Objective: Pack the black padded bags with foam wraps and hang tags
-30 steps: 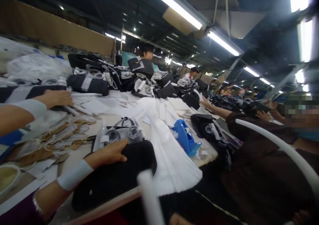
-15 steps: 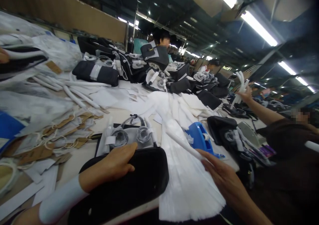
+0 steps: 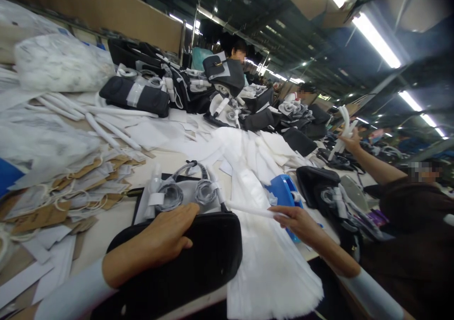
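My left hand (image 3: 166, 232) grips the upper edge of a black bag (image 3: 213, 256), its thumb lying on the front face. Behind that edge are a grey flap (image 3: 187, 191) and coiled straps (image 3: 205, 191) wrapped in clear film. Pinched in my right hand (image 3: 298, 220) is a slim white foam tube (image 3: 250, 209), whose far end points left to the bag's top right corner. Beneath the tube lies a stack of thin white plastic sheets or bags (image 3: 273, 272). A blue tape dispenser (image 3: 283, 190) stands just behind my right hand.
Tags with strings (image 3: 42, 216) and paper strips lie at left. More foam tubes (image 3: 102, 126) and a wrapped black bag (image 3: 135, 98) are farther back. Black bags (image 3: 262, 120) pile along the far side. At right, a co-worker's raised hand (image 3: 351, 140) holds white tubes.
My right hand has moved left and slightly up, bringing the foam tube's end to the bag's top right corner. My left hand stays on the bag. A hand with a bag has left the far left.
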{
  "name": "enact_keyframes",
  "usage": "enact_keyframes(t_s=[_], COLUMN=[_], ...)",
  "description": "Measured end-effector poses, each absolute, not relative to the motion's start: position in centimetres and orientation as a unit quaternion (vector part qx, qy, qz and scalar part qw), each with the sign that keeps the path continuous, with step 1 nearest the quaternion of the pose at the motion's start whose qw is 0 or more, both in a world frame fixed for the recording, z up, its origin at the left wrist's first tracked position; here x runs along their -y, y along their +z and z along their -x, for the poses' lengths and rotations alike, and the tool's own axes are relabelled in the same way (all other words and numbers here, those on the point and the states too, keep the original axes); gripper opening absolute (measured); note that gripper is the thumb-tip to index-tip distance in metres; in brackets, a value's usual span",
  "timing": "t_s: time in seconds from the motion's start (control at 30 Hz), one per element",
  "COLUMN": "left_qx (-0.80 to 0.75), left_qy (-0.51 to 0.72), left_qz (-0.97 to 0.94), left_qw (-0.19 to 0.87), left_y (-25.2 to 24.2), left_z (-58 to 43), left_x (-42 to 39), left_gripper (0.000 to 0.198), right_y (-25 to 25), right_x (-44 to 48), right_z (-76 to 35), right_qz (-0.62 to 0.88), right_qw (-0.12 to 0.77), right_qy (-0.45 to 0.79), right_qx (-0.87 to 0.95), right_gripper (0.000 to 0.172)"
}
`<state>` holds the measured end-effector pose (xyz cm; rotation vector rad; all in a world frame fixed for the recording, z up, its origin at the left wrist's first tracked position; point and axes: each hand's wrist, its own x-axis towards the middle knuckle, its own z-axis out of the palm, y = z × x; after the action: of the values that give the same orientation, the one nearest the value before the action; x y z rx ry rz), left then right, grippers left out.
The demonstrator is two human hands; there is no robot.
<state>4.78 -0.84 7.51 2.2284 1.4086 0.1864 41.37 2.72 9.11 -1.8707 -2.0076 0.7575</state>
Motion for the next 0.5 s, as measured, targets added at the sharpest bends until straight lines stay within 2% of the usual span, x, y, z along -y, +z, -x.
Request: enact_keyframes(t_s=[0.1, 0.23, 0.37, 0.5], left_qx=[-0.518, -0.514, -0.520, -0.527], left_qy=[0.072, 0.072, 0.062, 0.062], left_qz=[-0.818, -0.821, -0.819, -0.817], left_qw=[0.239, 0.237, 0.236, 0.226], left_y=[7.3, 7.1, 7.5, 8.1], left_z=[-4.7, -4.6, -4.8, -5.0], left_x=[0.8, 0.7, 0.9, 1.3], left_gripper=[0.058, 0.057, 0.062, 0.055], right_y=[8.7, 8.1, 8.0, 8.2], right_x=[-3.2, -4.6, -6.4, -8.0], right_z=[-40.6, -38.8, -36.6, -35.0], right_qz=[0.631, 0.607, 0.560, 0.499], right_qw=[0.163, 0.156, 0.135, 0.084], right_qy=[0.301, 0.324, 0.335, 0.363], right_qx=[0.696, 0.708, 0.746, 0.782], right_gripper=[0.044, 0.043, 0.039, 0.035])
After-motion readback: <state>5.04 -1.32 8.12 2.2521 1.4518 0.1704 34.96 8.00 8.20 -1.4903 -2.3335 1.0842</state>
